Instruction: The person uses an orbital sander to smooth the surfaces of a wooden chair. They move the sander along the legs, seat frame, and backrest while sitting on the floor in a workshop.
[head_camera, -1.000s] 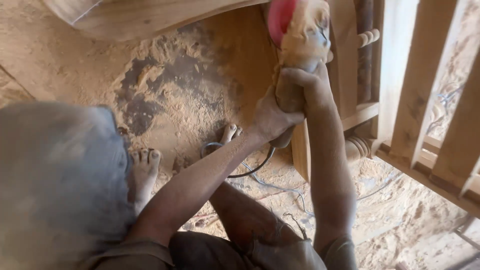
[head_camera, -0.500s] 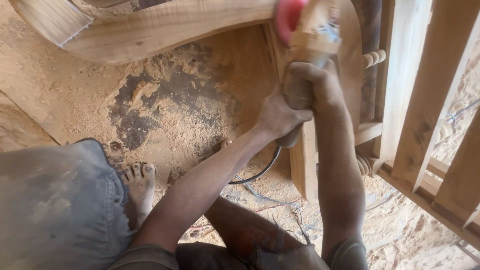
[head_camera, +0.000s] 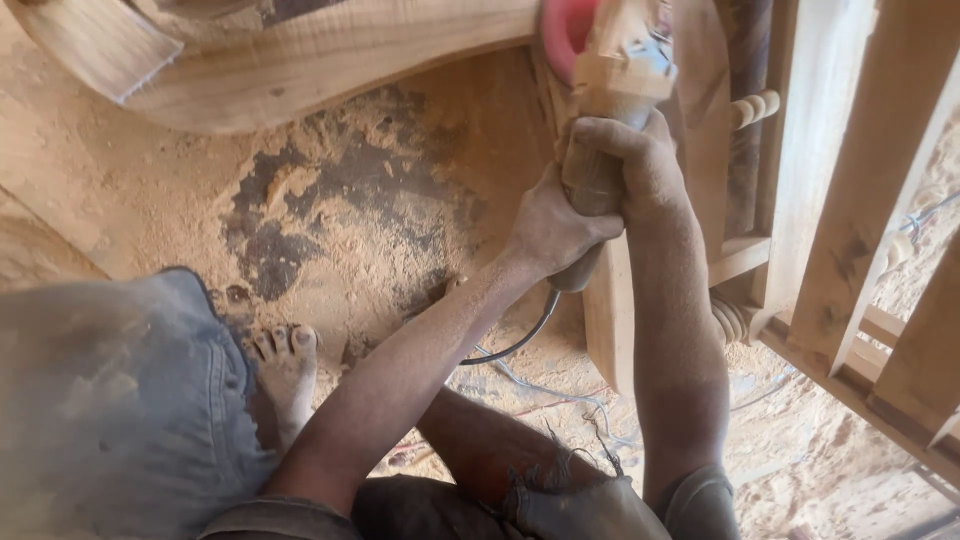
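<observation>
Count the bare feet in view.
1: a bare foot on the sawdust-covered floor, left of the forearms, beside the grey shorts. The other foot may be hidden under the legs.

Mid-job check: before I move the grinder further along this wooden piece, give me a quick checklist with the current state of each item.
1. Two-handed hold: left hand and right hand both wrap the body of the dust-coated grinder: ok.
2. Red disc guard in place at the head: ok.
3. Disc contact with the curved wooden piece: cut off at the frame's top edge, cannot tell.
4. Power cord loops down close beside the left forearm and leg: not ok.
5. Bare foot on the sawdust-covered floor, below the work: not ok.
</observation>
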